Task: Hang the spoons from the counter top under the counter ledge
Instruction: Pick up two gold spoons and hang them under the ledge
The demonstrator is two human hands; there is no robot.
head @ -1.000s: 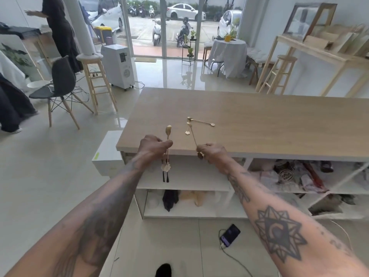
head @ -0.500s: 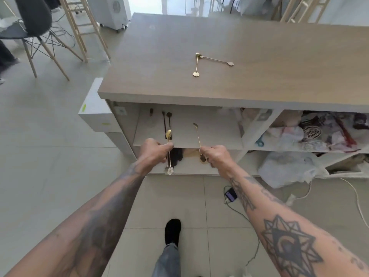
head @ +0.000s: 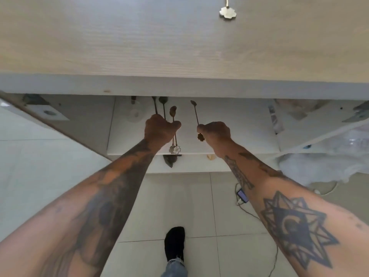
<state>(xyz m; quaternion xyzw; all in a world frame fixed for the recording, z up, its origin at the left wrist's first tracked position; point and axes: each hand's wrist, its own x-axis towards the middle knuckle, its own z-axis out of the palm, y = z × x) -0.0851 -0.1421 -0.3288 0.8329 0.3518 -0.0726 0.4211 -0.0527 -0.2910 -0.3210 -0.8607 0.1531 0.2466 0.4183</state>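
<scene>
Spoons are being held upright, one in each grip, bowls pointing up toward the underside of the ledge (head: 179, 84) and flower-shaped handle ends hanging below the fists. The left hand (head: 160, 127) is pinching the left spoon (head: 173, 113) by its stem between thumb and curled fingers, and the right hand (head: 215, 132) is pinching the right spoon (head: 194, 111) the same way, both grips fully closed on the thin stems. The left spoon is sitting just beside two hung spoons (head: 159, 104) already dangling under the ledge, so the left hand looks nearer to a hanging spot; whatever hooks are there are hidden by the ledge, and I cannot tell where a free one lies. The right spoon is standing apart, to the right. On the wood tabletop (head: 119, 37), far above the hands, another spoon (head: 227, 11) is lying, only its flower end showing. Below, a white shelf (head: 239, 136), a tiled floor (head: 50, 156) and a phone (head: 242, 196) on a cable are showing
</scene>
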